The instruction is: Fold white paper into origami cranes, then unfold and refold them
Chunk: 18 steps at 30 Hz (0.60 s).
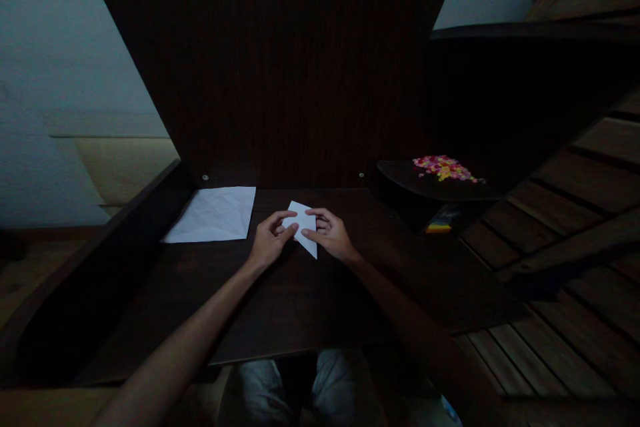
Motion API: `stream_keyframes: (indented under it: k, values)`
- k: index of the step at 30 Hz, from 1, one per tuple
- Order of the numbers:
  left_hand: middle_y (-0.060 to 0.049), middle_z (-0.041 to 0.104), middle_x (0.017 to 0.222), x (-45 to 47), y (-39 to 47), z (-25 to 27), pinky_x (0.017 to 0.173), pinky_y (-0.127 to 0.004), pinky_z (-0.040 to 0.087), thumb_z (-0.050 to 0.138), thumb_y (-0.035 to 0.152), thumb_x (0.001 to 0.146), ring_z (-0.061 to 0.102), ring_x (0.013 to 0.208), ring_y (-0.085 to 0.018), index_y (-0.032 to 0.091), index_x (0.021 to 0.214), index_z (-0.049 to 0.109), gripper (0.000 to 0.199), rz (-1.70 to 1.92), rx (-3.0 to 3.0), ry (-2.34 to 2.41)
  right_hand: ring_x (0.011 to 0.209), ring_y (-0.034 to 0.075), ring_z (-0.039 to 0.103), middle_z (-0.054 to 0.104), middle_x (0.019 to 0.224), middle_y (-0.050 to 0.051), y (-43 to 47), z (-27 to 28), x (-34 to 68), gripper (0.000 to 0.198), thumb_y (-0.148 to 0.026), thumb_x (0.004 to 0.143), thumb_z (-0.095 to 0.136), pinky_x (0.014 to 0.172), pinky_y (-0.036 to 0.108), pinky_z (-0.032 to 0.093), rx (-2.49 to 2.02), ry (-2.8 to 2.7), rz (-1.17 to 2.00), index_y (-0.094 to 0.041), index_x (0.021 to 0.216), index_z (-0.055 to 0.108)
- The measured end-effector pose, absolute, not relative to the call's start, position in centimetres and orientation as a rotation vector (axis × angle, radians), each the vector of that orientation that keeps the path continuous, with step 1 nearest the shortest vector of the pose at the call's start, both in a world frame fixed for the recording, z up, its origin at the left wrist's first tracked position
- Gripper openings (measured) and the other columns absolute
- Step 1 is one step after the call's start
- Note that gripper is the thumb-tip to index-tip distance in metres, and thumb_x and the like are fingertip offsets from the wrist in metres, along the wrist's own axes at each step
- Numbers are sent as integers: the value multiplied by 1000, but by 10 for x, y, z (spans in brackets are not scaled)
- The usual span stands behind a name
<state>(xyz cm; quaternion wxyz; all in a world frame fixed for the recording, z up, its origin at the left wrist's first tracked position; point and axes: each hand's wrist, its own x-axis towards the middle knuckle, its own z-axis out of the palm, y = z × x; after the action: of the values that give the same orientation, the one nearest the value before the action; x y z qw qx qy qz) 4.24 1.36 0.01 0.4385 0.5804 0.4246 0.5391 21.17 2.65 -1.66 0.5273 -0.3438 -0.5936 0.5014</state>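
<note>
A small folded piece of white paper (303, 221), with a pointed lower corner, is held between both hands above the dark desk. My left hand (273, 237) pinches its left side, thumb on the near face. On the right side, my right hand (330, 235) grips it with the thumb across the front and the fingers along the edge. Fingers behind the paper are partly hidden. To the left on the desk lies a larger white sheet (213, 215) with crease lines, apart from both hands.
The dark wooden desk (300, 307) has a tall back panel (280, 67) and a raised left side board (95, 253). At right, a small rounded shelf (400, 177) bears a pile of pink, red and yellow small pieces (445, 167). Below it sits a colourful item (440, 221).
</note>
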Motion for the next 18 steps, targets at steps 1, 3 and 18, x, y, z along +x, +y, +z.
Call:
stream_keyframes:
  k: [1,3,18]
  values:
    - [-2,68,83,43,13,1,55,-24,48,74,35,68,59,60,-12,16,98,65,36,1359,1433,1042,77,17,66,66,88,2,26,-16,212,52,-31,59,81,61,25,53,-826,-1431,1200,-22,105,58]
    - [-3,69,89,44,13,2,58,-24,50,74,33,67,62,66,-13,16,98,65,37,1393,1425,1026,77,16,65,65,91,3,26,-16,212,56,-32,59,82,59,24,52,-839,-1461,1194,-22,108,57]
    - [-2,68,67,42,12,3,54,-25,49,73,33,70,60,55,-14,14,95,71,32,1319,1425,1073,70,12,61,61,95,3,27,-18,212,51,-27,63,77,53,20,46,-878,-1499,1137,-23,110,57]
